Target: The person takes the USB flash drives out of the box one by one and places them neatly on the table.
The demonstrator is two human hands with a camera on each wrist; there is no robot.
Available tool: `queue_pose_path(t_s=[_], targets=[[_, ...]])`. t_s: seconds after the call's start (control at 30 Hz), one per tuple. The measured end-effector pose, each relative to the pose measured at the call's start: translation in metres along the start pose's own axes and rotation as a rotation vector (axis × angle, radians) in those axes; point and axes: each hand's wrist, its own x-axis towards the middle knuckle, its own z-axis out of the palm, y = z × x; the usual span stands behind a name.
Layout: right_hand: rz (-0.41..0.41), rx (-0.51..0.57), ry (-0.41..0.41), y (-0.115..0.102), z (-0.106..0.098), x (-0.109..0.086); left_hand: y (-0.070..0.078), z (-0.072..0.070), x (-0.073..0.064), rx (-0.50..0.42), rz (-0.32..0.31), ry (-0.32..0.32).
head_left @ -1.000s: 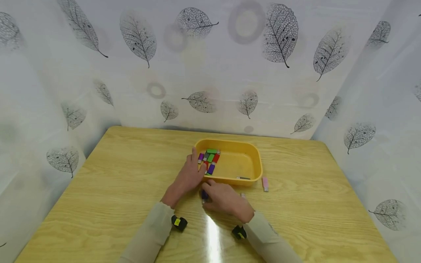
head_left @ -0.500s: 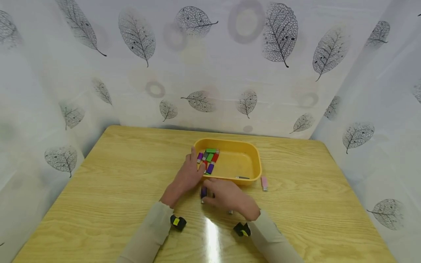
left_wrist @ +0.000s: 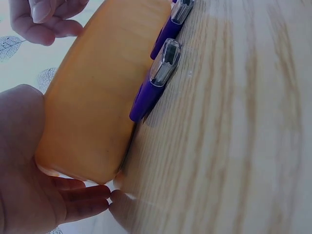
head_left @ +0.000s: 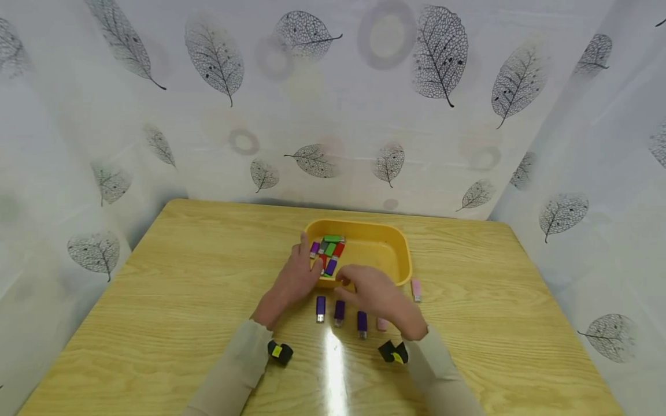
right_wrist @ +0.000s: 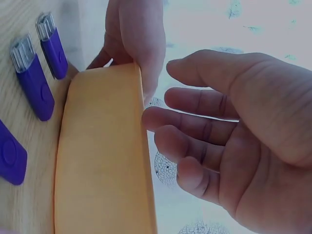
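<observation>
My left hand (head_left: pixel 296 276) holds the left front corner of a yellow plastic tray (head_left: pixel 382 225), thumb at the rim and fingers around the outside. Above the front rim hovers my right hand (head_left: pixel 372 289), fingers loosely bent and nothing between them. Inside the tray's left side lie several USB sticks, including a green USB stick (head_left: pixel 333 238), a red USB stick (head_left: pixel 338 250) and a purple USB stick (head_left: pixel 330 266). On the table before the tray, three purple USB sticks stand in a row: the left one (head_left: pixel 320 309), the middle one (head_left: pixel 339 313) and the right one (head_left: pixel 362 325).
A pink USB stick (head_left: pixel 382 325) lies partly hidden beside the right wrist. Another pink USB stick (head_left: pixel 416 290) rests right of the tray on the wooden table (head_left: pixel 208 248). A leaf-patterned curtain (head_left: pixel 338 115) surrounds the table's back and sides.
My right hand has let go of the purple USB stick on the table and risen to the tray's front rim, uncovering the row of sticks. The left hand stays at the corner.
</observation>
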Motion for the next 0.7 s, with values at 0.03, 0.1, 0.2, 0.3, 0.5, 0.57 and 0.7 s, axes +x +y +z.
queue_pose_path(t_s=[0.03,0.1,0.2,0.3,0.5,0.57,0.7], targets=[[0.006,0.007,0.002,0.0007,-0.0008,-0.0001,0.0003,-0.0001,-0.0001,0.001,-0.001,0.0],[0.003,0.007,0.015,0.0024,-0.0016,-0.0004,0.0008,-0.0003,-0.0002,0.005,0.001,0.003],[-0.006,0.0,0.029,0.0043,-0.0032,-0.0011,0.001,-0.0004,-0.0005,0.013,0.002,0.001],[-0.005,-0.013,0.042,0.0052,-0.0056,-0.0006,0.0009,-0.0018,0.0,0.011,-0.001,0.001],[0.028,-0.015,0.056,0.006,-0.0086,-0.0006,0.0011,-0.0033,0.0011,-0.003,0.009,0.014],[0.039,-0.016,0.05,0.0067,-0.008,-0.0015,0.0012,-0.003,0.0006,-0.003,0.015,0.015],[0.046,-0.023,0.035,0.0081,-0.0052,-0.0045,0.0007,-0.0002,-0.0005,-0.006,0.022,0.02]])
